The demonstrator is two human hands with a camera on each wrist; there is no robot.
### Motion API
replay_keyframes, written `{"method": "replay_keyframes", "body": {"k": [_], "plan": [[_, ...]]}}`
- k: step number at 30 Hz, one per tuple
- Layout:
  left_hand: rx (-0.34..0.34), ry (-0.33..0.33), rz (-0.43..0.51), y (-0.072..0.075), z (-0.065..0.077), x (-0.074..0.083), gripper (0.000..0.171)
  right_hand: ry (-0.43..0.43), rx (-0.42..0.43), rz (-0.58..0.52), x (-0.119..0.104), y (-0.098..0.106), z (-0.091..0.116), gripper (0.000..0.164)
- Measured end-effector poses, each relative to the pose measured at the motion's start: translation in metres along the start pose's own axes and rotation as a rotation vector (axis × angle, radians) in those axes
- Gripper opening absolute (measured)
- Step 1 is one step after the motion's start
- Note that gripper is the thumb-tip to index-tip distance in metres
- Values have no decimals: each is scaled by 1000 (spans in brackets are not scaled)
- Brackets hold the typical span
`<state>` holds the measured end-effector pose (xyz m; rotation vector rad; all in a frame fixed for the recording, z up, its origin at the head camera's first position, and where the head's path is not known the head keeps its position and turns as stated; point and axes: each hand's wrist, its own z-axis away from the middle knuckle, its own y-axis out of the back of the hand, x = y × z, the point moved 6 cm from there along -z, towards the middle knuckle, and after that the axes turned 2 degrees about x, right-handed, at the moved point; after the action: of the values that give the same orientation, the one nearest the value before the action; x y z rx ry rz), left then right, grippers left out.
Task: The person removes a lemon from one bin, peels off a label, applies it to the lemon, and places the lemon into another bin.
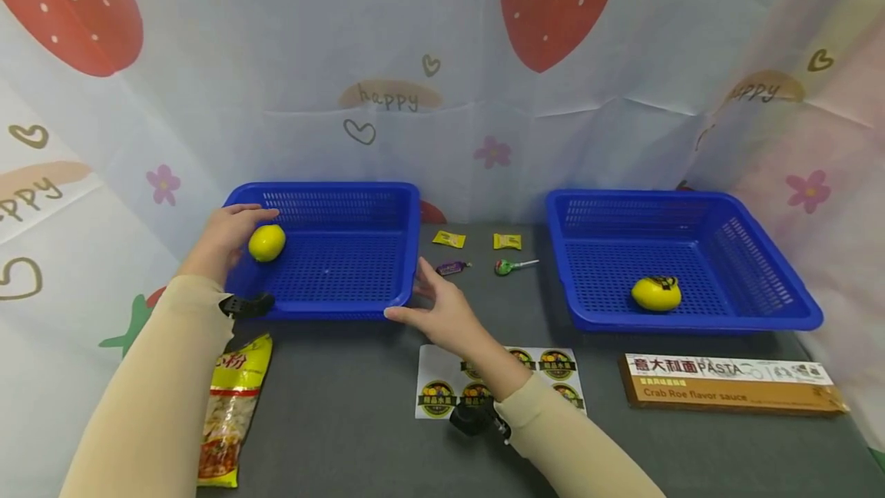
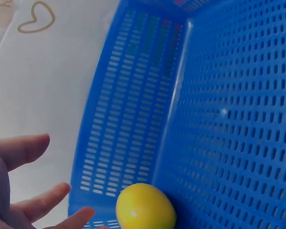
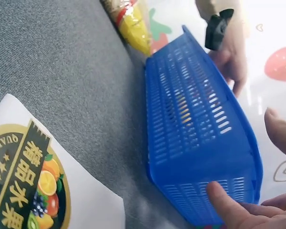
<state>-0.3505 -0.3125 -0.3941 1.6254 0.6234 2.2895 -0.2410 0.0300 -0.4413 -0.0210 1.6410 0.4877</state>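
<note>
A blue plastic basket [image 1: 332, 306] stands at the left, with a plain yellow lemon [image 1: 266, 243] inside near its left wall. My left hand [image 1: 223, 240] is at that basket's left rim, close beside the lemon; its fingers [image 2: 40, 207] look spread in the left wrist view, with nothing between them. At the same basket's right front corner is my right hand [image 1: 448, 312], thumb toward the front rim. In the right wrist view its extended finger [image 3: 229, 202] is at the basket's outer wall; whether it presses there I cannot tell.
A second blue basket [image 1: 691, 321] on the right holds a lemon [image 1: 655, 295] bearing a dark label. Between the baskets lie several small sweets and a lollipop [image 1: 505, 267]. In front are a sticker sheet [image 1: 437, 367], a pasta box [image 1: 733, 390] and a yellow food bag [image 1: 231, 413].
</note>
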Motion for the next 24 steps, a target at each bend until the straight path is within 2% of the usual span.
{"method": "replay_keyframes", "body": {"k": [3,7,9,14,16,24], "plan": [[-30,9,-12,-2,-4,1,91,-3,9,50,3,0,-1,101],[-52,-10,-22,-2,-10,-1,89,-16,17,21,6,-4,-4,100],[-55,-23,-20,-3,-13,-3,88,-22,15,-45,6,-6,-5,98],[-80,-53,-35,-5,-19,-4,85,-71,-36,-354,4,-18,-6,85],[-98,-64,-59,-6,-21,-5,83,-94,-45,-434,1,-21,-6,83],[-203,-83,-249,-4,-32,-17,76,-127,-9,-451,-4,-20,-3,77]]}}
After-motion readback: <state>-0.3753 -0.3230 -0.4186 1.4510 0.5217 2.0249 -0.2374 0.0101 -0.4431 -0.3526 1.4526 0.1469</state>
